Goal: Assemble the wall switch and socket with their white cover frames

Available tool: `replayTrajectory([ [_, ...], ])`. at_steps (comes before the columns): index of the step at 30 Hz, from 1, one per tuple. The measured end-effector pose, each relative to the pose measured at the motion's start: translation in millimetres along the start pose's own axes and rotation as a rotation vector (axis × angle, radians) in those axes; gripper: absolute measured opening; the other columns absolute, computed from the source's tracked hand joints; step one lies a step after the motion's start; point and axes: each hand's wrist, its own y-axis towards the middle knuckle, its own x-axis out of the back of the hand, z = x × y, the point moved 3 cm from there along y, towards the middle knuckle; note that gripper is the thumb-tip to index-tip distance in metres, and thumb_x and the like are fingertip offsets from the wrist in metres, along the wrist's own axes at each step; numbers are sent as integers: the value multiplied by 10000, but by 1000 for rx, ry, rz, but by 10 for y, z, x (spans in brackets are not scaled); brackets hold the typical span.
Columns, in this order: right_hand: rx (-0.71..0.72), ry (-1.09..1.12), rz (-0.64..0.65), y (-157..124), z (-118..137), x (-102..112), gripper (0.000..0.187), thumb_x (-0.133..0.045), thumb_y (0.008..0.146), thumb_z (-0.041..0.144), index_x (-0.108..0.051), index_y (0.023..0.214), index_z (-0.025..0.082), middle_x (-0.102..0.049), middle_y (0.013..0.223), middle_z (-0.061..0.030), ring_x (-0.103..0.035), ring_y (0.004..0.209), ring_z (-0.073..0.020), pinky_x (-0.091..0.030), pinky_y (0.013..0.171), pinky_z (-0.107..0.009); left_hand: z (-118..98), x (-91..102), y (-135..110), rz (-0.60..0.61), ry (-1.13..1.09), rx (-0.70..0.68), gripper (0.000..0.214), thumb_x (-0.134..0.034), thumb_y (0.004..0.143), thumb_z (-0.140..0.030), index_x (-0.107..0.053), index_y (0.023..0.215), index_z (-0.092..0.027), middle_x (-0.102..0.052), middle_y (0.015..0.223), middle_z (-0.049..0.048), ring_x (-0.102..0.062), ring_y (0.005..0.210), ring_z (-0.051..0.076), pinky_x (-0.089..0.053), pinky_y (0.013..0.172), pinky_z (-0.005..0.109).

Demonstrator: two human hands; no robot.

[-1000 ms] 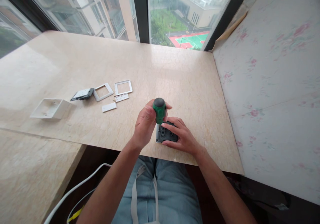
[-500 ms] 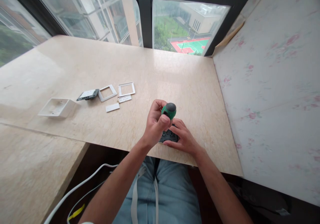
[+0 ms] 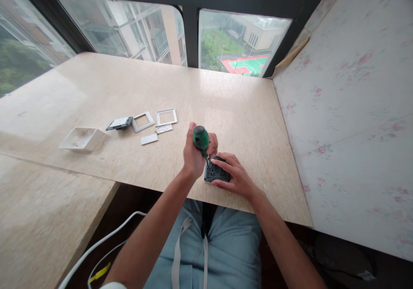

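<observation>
My left hand (image 3: 191,158) is wrapped round the green handle of a screwdriver (image 3: 200,138) with a dark end cap. Its shaft slants down to the left part of a dark switch module (image 3: 210,176) lying on the tabletop; whether the tip sits in a screw is too small to tell. From the right, my right hand (image 3: 238,176) holds this module, thumb at the near edge and fingers across its top. The fingers hide the module's right side.
To the left lie a white open back box (image 3: 82,139), another switch module (image 3: 120,123), two white frames (image 3: 150,118) and two small white plates (image 3: 149,139). A floral wall (image 3: 338,121) borders the right, windows the far side. The tabletop's front edge is close to my lap.
The screwdriver handle has swung left with my left hand, so its shaft and more of the module now show. My right hand stays on the module. The view has shifted slightly.
</observation>
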Motion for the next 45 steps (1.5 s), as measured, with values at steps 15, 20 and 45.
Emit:
replayTrajectory([
  [15, -10, 4, 13, -10, -14, -1, 615, -722, 893, 448, -503, 1459, 346, -546, 1437, -119, -502, 1341, -318, -445, 1109, -561, 118, 207, -136, -8, 132, -277, 522, -667, 830, -699, -472, 931, -226, -551, 699, -52, -517, 547, 95, -442, 564, 246],
  [20, -9, 5, 13, -19, -26, -13, 595, -717, 894, 456, -526, 1444, 330, -558, 1423, -126, -500, 1340, -319, -440, 1112, -557, 81, 165, -163, 70, 119, -169, 564, -567, 862, -752, -553, 871, -188, -567, 679, -11, -555, 608, 134, -459, 611, 282],
  [45, -27, -4, 1, -33, -58, -33, 598, -736, 877, 465, -542, 1430, 344, -572, 1410, -117, -521, 1318, -322, -456, 1095, -564, 53, 203, -121, 271, -16, 40, 627, -632, 815, -754, -682, 855, -130, -571, 694, 23, -543, 624, 135, -439, 624, 286],
])
